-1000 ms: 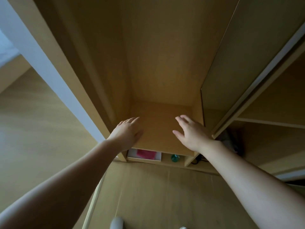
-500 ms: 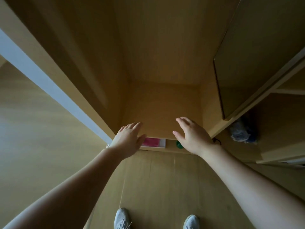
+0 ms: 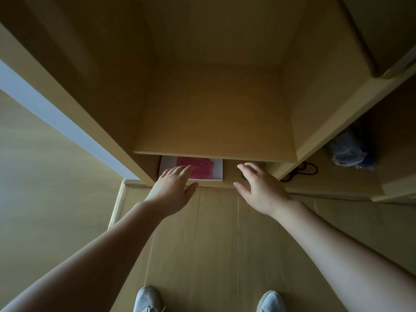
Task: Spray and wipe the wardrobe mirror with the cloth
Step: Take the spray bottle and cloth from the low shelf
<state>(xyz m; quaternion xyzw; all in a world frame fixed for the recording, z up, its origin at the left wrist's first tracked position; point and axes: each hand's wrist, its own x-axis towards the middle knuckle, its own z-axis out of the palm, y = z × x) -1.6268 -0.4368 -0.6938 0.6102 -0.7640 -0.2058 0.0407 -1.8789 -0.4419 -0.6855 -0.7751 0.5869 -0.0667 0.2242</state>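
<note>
Head view, the only 1. Both arms stretched forward and down toward the wardrobe's (image 3: 90, 122) low slot under the shelf (image 3: 213, 131). Left hand (image 3: 173, 188) flat, fingers spread, empty, fingertips over the near edge of a white tray (image 3: 217, 171) that holds a pink cloth (image 3: 198, 168); contact with tray or cloth not clear. Right hand (image 3: 261, 188) also splayed, empty, hanging over the bare slot floor just right of the tray. A small green thing (image 3: 243, 176) peeks out at the right hand's fingers, mostly hidden, could be the spray bottle's cap, can't confirm.

Change vs 1 s and 0.5 s ago: view has tipped down, shelf has risen in frame, slot now exposed much wider, tray and cloth far more visible. Both shoes (image 3: 147, 299) now in frame at bottom, only part of 1 showed 1 s ago. Hands have dropped from in front of the shelf to the slot opening, same open pose in all 3 frames.

Meaning: looks like the fetch step, person bending to grab supplies. Nothing held yet, no spraying, no wiping, task barely begun. No mirror surface identifiable here; the dark panel at top right may be a door, unsure. A blue bundle (image 3: 347, 152) and a black cord (image 3: 301, 171) sit in the next compartment to the right, apart from the hands.
</note>
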